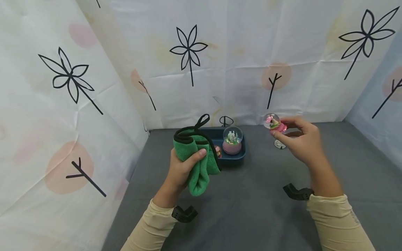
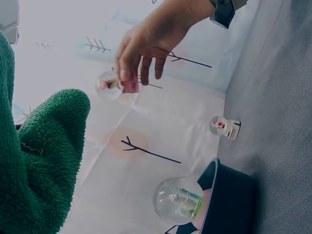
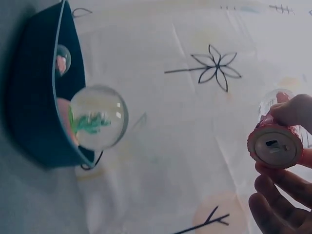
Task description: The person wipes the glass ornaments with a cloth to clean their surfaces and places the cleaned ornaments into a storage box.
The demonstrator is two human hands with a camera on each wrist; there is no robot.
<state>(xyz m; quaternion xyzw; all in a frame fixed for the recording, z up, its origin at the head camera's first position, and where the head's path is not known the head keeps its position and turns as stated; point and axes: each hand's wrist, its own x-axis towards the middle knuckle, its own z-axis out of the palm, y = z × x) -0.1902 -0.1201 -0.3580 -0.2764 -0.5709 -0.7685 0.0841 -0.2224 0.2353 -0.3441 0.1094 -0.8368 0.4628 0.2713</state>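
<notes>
Pinched between thumb and fingers of our right hand (image 1: pixel 304 141) is the pink-based snow globe (image 1: pixel 278 127), tilted, aloft to the right of the bin (image 1: pixel 233 161); we probably grip the base to keep the dome uncovered. Our left hand (image 1: pixel 178 170) clasps a bunched green cloth (image 1: pixel 184 149) before the bin's left part, likely gathered to fit the palm. Inside the bin we see a large globe (image 1: pixel 232 141), upright, and beside it a small globe (image 1: pixel 218 151), partly hidden. One white-based globe (image 2: pixel 225 127) stands on the table (image 1: pixel 248 209), right of the bin.
</notes>
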